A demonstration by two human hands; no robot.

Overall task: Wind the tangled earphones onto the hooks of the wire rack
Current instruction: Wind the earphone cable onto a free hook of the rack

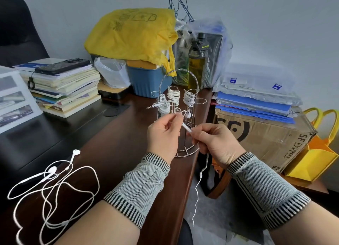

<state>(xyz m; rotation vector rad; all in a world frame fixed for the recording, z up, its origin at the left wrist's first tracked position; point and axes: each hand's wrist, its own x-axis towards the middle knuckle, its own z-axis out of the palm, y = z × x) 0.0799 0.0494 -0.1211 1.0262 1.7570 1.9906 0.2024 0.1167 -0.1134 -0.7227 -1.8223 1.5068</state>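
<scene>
Left hand: my left hand (163, 132) is pinching the thin white earphone cable (197, 187) right up at 1 of the front hooks of the shiny chrome wire rack (178, 90), fingertips pressed together on the wire.

Right hand: my right hand (214, 141) is closed around the same cable, thumb and finger nipping the little white inline remote stick (187, 128). The rest of the cable drops out under my palm and hangs off the counter (117, 140) edge toward the floor.

Step I think I'm on: starting the wind on a front hook, so barely begun for this pair.

How to do it well: I'd keep the left pinch anchoring the start at the hook and let the right hand feed slack with light tension, so loops sit snug and don't slide off. The dangling tail could snag or kink, so I'd let it run free through my fingers instead of yanking.

Rack status: 3 hooks already carry fat white coiled bundles (173, 96), 1 with a metal jack plug sticking out left. Rack sits at the counter's far right edge, just beyond my hands.

Still waiting: a second tangled pair of white earphones (53, 187) lies loose on the dark brown wooden counter at my left, looped over itself, both earbuds visible.

Cable feel: thin, floppy, springy, my guess.
</scene>
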